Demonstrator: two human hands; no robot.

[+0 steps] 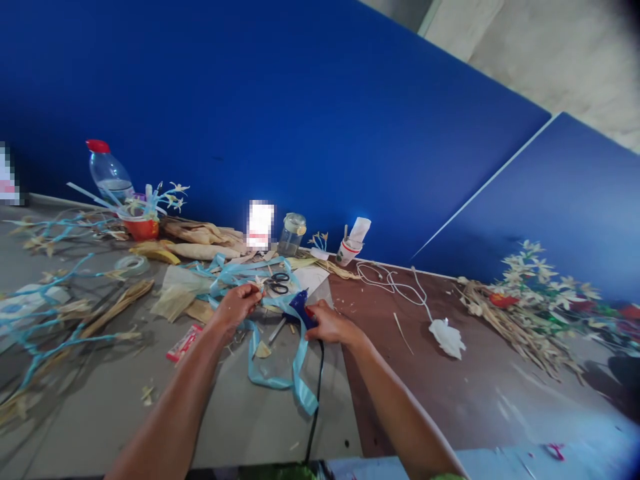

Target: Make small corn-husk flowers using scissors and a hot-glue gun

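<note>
Near the middle of the table, my right hand (327,322) is wrapped round a dark blue glue gun (300,305), whose black cord (317,400) runs down to the table's front edge. My left hand (241,303) is closed in a pinch to the left of the gun, at a small pale piece (261,287) too small to make out. Black-handled scissors (279,283) lie just beyond both hands. Light blue ribbon (270,382) loops over the table below and behind my hands.
Behind stand a jar (292,235), a white cup (349,252), a red pot (141,228) and a bottle (111,175). Blue-stemmed flowers (37,347) lie left, with tape (132,265) and a red packet (184,343). A white cable (395,287) and dried flowers (530,280) lie right.
</note>
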